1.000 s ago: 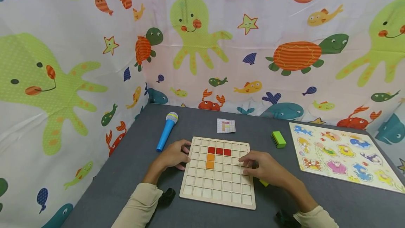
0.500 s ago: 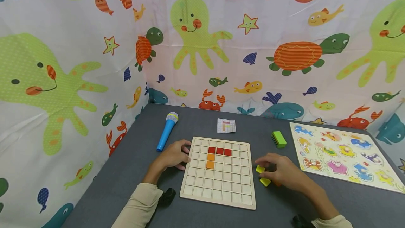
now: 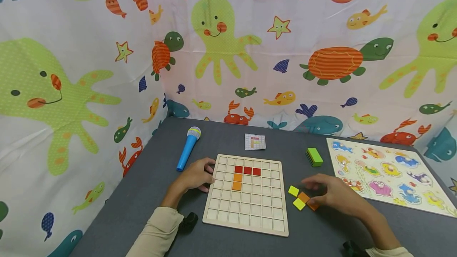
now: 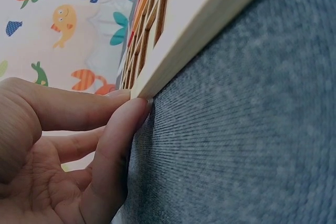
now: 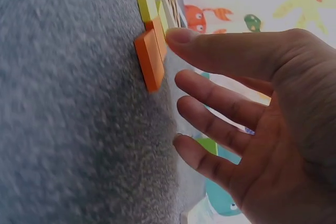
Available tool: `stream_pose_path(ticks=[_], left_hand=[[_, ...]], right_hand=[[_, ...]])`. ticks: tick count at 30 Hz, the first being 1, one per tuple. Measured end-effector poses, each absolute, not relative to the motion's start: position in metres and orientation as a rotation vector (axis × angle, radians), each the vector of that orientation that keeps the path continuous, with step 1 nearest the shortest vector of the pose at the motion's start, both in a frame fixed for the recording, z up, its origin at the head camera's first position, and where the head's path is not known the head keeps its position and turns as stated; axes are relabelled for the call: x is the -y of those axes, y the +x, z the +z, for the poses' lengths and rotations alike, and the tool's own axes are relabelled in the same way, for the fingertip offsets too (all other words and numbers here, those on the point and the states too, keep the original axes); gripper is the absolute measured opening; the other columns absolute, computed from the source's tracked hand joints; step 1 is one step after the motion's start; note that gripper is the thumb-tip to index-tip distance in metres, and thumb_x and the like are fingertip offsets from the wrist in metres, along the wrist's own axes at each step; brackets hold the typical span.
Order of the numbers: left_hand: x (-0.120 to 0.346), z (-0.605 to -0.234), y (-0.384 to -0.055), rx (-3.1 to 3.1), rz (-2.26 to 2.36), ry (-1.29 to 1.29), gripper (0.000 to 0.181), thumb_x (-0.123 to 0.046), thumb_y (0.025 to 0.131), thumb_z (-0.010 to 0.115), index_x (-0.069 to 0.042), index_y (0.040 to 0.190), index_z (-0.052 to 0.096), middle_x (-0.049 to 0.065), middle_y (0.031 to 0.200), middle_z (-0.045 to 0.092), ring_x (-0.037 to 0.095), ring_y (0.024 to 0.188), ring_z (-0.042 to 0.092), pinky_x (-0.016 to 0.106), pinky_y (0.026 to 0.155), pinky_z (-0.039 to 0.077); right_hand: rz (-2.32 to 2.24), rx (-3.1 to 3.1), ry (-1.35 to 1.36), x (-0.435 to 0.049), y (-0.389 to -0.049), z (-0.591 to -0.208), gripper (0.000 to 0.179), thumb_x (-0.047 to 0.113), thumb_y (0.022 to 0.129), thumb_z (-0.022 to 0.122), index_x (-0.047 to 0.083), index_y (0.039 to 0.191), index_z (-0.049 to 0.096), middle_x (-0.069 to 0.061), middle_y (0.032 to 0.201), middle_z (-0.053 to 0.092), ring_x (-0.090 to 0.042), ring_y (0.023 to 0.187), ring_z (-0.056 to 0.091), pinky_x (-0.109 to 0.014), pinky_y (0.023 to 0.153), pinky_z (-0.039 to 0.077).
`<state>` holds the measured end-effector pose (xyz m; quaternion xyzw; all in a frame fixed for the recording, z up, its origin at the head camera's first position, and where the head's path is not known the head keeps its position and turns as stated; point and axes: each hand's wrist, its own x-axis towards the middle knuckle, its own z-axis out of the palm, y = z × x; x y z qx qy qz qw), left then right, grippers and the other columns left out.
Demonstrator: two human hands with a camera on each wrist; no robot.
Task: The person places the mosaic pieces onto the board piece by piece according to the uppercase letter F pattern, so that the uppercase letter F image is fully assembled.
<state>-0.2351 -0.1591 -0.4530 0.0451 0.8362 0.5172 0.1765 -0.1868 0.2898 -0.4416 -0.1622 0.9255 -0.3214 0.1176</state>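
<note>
Right hand (image 3: 332,193): shifted rightward since a second ago, from the board's right edge, past the yellow tiles (image 3: 298,204), to the loose orange tiles (image 3: 303,197); thumb and fingers spread apart, pinching nothing.
Left hand (image 3: 195,175): unmoved; thumb and forefinger pinching the board's left edge.
Grid board (image 3: 250,211): flat on the table (image 3: 118,217), between the hands; three red tiles (image 3: 248,170) in a row, two seated orange tiles (image 3: 237,186) in line below the leftmost.
Loose tiles: two yellow, two orange, clustered on the table just right of the board.
Pattern card (image 3: 255,142): beyond the board; likely the model to copy.
Step in hand: probably choosing the next tile, with the figure partly laid.
Next move: calls for closing thumb and fingertips on one tile, likely orange, then lifting it to a matching cell.
Hard to make out: exact cells on the card, too small; thumb contact with orange, uncertain; farther orange tile, partly covered by the thumb in the head view; right forefinger, mostly hidden behind the thumb in the right wrist view; board, cut off in the left wrist view.
</note>
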Motion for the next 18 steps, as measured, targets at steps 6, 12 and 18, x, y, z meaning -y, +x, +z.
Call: stream_pose_path(ticks=[6,12,18], left_hand=[[0.1584,-0.4526,-0.2351,-2.384,1.456,0.127,0.063,0.003,0.089,0.073,-0.002,0.149,0.055,0.016,0.116,0.06,0.024,0.085,0.068,0.039,0.061,0.067],[0.1577,-0.4522,-0.2351,-2.402,1.44,0.121,0.063,0.004,0.089,0.072,-0.003,0.149,0.055,0.016,0.117,0.06,0.025,0.085,0.068,0.039,0.061,0.066],[0.1574,-0.4532,-0.235,-2.39,1.448,0.119,0.063,0.003,0.09,0.072,-0.003,0.149,0.055,0.017,0.118,0.06,0.025,0.086,0.069,0.04,0.061,0.067]], right_hand=[[-0.915,-2.68,-0.479,-0.2949,-0.1879,-0.4437,0.053,0.031,0.083,0.09,0.014,0.13,0.073,0.003,0.109,0.069,-0.015,0.098,0.06,-0.024,0.079,0.054],[-0.946,-2.608,-0.516,-0.2966,-0.1855,-0.4408,0.056,0.025,0.081,0.091,0.011,0.132,0.071,0.0,0.105,0.066,-0.017,0.095,0.059,-0.024,0.076,0.052],[-1.007,-2.528,-0.568,-0.2992,-0.1849,-0.4413,0.053,0.015,0.082,0.089,0.009,0.132,0.071,-0.003,0.101,0.064,-0.016,0.09,0.059,-0.025,0.073,0.051]])
